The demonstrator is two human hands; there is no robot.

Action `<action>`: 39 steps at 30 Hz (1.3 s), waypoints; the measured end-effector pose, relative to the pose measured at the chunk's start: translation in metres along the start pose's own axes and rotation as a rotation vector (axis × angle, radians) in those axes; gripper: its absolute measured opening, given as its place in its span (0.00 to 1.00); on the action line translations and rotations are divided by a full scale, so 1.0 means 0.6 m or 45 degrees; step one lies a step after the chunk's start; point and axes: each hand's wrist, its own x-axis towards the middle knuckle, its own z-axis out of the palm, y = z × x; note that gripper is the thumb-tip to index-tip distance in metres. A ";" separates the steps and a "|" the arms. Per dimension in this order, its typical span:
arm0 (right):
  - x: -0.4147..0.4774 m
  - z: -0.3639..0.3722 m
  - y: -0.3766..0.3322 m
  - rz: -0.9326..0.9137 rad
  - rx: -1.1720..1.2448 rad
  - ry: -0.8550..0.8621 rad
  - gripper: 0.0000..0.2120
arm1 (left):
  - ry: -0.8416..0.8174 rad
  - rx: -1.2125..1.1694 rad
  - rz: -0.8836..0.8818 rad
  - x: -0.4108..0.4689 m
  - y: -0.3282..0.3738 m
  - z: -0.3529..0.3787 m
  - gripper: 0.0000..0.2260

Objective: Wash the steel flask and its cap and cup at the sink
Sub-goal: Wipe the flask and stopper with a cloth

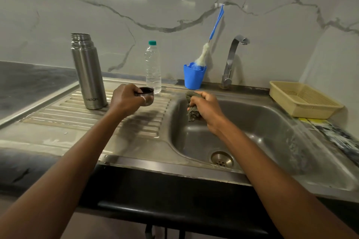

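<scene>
The steel flask (88, 72) stands upright and uncapped on the ribbed drainboard (64, 114), left of my hands. My left hand (126, 100) grips a small steel cup (147, 95) with a dark inside, its mouth up, just above the drainboard. My right hand (206, 107) holds a crumpled grey-green scrub cloth (192, 110) over the left part of the sink basin (262, 122). The tap (232, 60) at the back of the sink runs no water. I see no separate cap.
A clear plastic bottle (153, 68) with a green lid stands behind the cup. A blue cup (194, 76) holds a bottle brush (211, 40) hanging from a wall hook. A beige basket (303, 101) sits at the sink's right. The drain (222, 159) lies near the front.
</scene>
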 end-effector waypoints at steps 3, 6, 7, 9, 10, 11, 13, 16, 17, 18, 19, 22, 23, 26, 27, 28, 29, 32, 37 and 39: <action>0.001 -0.003 0.013 -0.001 -0.102 -0.009 0.12 | 0.025 0.126 0.053 0.001 -0.009 0.012 0.16; -0.002 -0.006 0.017 -0.003 -0.161 -0.032 0.13 | 0.032 0.251 0.095 0.001 -0.007 0.021 0.18; -0.002 -0.007 0.017 -0.007 -0.171 -0.038 0.13 | 0.025 0.276 0.097 0.003 -0.006 0.024 0.19; -0.002 -0.007 0.017 -0.018 -0.186 -0.049 0.12 | 0.017 0.302 0.106 0.004 -0.005 0.026 0.18; -0.001 -0.007 0.018 -0.022 -0.196 -0.054 0.12 | 0.021 0.308 0.109 0.004 -0.004 0.028 0.18; 0.000 -0.007 0.018 -0.026 -0.206 -0.058 0.12 | 0.027 0.315 0.111 0.004 -0.005 0.029 0.18; 0.001 -0.007 0.018 -0.031 -0.203 -0.065 0.12 | 0.029 0.325 0.103 0.005 -0.007 0.032 0.19; 0.001 -0.007 0.018 -0.031 -0.204 -0.065 0.12 | 0.018 0.326 0.076 0.005 -0.013 0.038 0.20; 0.001 -0.007 0.017 -0.033 -0.204 -0.062 0.12 | 0.015 0.326 0.071 0.005 -0.015 0.040 0.21; 0.001 -0.008 0.017 -0.033 -0.198 -0.061 0.12 | 0.013 0.329 0.068 0.006 -0.017 0.042 0.22; 0.000 -0.009 0.017 -0.032 -0.192 -0.062 0.12 | 0.010 0.335 0.066 0.005 -0.018 0.043 0.22; 0.001 -0.012 0.018 -0.032 -0.178 -0.073 0.12 | -0.018 0.376 0.068 0.007 -0.019 0.044 0.24; 0.002 -0.013 0.018 -0.035 -0.176 -0.071 0.12 | -0.024 0.395 0.064 0.007 -0.019 0.043 0.25; 0.004 -0.015 0.019 -0.043 -0.182 -0.076 0.12 | -0.012 0.454 0.039 -0.003 -0.010 0.040 0.33; 0.005 -0.016 0.019 -0.045 -0.185 -0.084 0.12 | 0.013 0.488 0.040 -0.008 -0.004 0.037 0.35; 0.006 -0.017 0.019 -0.046 -0.187 -0.091 0.12 | 0.041 0.515 0.050 -0.013 0.004 0.036 0.36; 0.007 -0.018 0.019 -0.050 -0.187 -0.092 0.12 | 0.067 0.524 0.067 -0.017 0.013 0.034 0.36; 0.009 -0.022 0.015 -0.042 -0.140 -0.100 0.12 | 0.084 0.479 0.154 -0.023 0.042 0.037 0.29; 0.007 -0.036 -0.003 0.047 0.144 -0.118 0.13 | -0.094 0.229 0.223 -0.042 0.107 0.068 0.09; 0.009 -0.043 -0.010 0.129 0.312 -0.124 0.17 | -0.217 0.116 0.232 -0.050 0.134 0.090 0.12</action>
